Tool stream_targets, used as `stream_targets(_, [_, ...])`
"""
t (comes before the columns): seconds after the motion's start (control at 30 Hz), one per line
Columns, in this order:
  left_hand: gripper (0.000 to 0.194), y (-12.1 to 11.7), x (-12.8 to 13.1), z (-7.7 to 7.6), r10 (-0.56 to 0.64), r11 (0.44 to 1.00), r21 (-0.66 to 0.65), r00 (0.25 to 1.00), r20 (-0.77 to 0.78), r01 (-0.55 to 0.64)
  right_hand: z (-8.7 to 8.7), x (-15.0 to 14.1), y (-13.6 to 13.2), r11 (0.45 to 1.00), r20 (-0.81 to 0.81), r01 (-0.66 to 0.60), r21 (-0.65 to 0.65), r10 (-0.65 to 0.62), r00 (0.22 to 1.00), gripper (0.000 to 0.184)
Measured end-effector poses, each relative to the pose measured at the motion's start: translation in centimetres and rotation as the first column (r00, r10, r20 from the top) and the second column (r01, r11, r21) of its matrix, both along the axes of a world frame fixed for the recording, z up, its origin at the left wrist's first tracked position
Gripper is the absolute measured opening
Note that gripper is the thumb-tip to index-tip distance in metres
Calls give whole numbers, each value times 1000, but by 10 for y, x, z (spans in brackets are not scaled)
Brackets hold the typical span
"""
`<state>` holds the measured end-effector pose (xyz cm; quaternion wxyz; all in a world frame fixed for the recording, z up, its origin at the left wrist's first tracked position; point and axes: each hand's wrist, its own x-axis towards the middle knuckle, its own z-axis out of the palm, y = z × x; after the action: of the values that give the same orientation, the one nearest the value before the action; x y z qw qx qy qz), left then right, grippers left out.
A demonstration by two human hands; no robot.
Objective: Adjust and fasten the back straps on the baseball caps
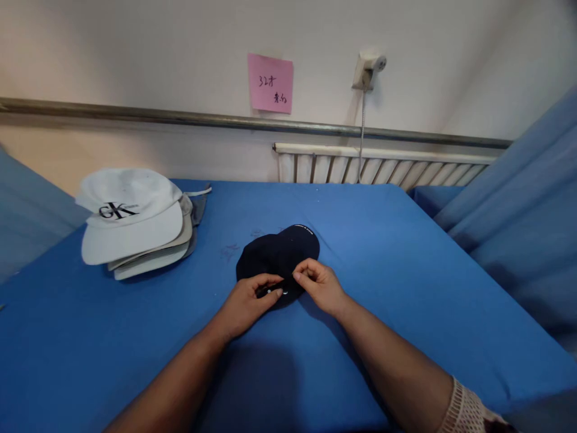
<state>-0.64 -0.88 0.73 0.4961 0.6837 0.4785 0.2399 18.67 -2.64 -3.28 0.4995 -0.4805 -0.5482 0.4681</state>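
A black baseball cap (270, 252) lies in the middle of the blue table, its brim pointing away to the upper right. White lettering runs along the brim's edge. My left hand (247, 300) grips the near rim of the cap between thumb and fingers, by some small shiny spots. My right hand (321, 285) is closed in a pinch at the same rim, just right of the left one. What lies between its fingertips is too small to make out for certain, but they touch the cap's edge.
On the left a stack of caps stands, a white cap (130, 204) with black letters on top. Behind the blue-covered table (383, 252) are a radiator (383, 165), a metal rail (189, 117), a pink note (270, 83) and a plugged socket (364, 71). Blue curtains (532, 216) hang at both sides.
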Motion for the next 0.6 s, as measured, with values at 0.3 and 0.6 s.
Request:
stream_targets(0.3, [25, 4, -6, -5, 52, 997, -60, 997, 50, -49, 21, 2, -16, 982, 422, -49, 183, -33, 906, 13])
stream_targets(0.6, [29, 0, -1, 0, 148, 967, -236, 966, 213, -96, 14, 1, -13, 963, 480, -89, 255, -47, 876, 9])
